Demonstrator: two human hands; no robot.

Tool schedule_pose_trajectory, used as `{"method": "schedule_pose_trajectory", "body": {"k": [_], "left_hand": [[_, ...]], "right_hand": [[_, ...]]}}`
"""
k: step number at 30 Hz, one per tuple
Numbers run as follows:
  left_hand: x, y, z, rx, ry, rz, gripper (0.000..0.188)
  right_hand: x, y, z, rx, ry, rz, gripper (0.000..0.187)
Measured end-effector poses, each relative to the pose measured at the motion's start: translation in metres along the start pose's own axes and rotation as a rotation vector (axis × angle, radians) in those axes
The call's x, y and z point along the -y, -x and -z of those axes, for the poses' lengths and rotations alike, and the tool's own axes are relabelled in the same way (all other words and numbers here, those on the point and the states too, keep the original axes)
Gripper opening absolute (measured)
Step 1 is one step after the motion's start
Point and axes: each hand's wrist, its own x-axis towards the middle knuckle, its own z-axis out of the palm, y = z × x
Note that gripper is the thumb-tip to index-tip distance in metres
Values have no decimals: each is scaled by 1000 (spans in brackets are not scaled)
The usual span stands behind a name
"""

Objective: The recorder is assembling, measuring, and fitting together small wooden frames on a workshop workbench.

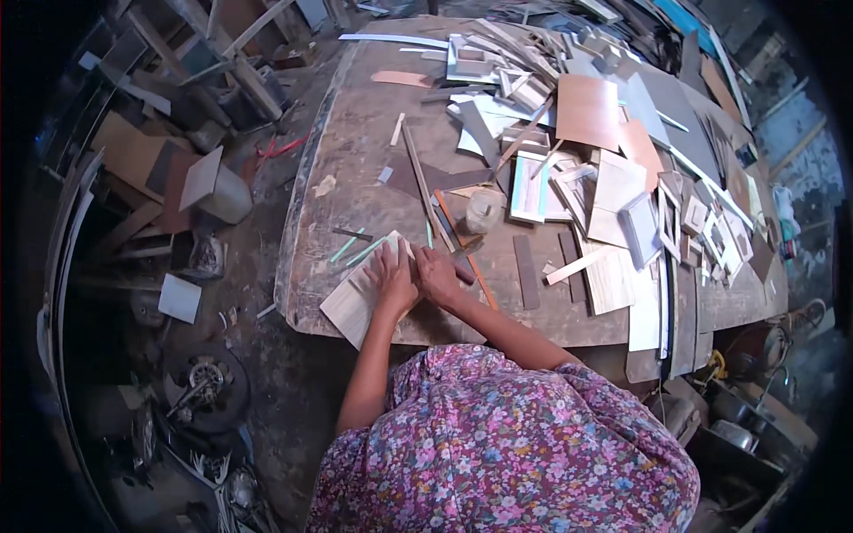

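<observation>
A pale wooden panel lies at an angle on the near left part of the worktable, its lower corner over the front edge. My left hand rests flat on it with fingers stretched and spread. Close beside it, my right hand bends its fingers together at the panel's right edge; whatever they pinch is hidden. A dark brown rounded piece shows just right of that hand. Thin green-edged strips lie beyond the panel. An orange-brown strip lies to the right.
A cloudy jar stands beyond my hands. Wood offcuts, small frames and sheets pile up at the far right, including a brown sheet. Dark flat strips lie nearer. Boards and a wheel clutter the floor at left.
</observation>
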Motion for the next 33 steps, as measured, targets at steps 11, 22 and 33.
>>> {"method": "schedule_pose_trajectory", "body": {"k": [11, 22, 33], "left_hand": [[-34, -10, -20, -191, 355, -375, 24], [-92, 9, -57, 65, 631, -543, 10], [-215, -3, -114, 36, 690, -561, 13]], "right_hand": [[4, 24, 57, -350, -13, -417, 30], [-29, 99, 80, -642, -169, -603, 29], [-107, 139, 157, -556, -59, -676, 31]]}}
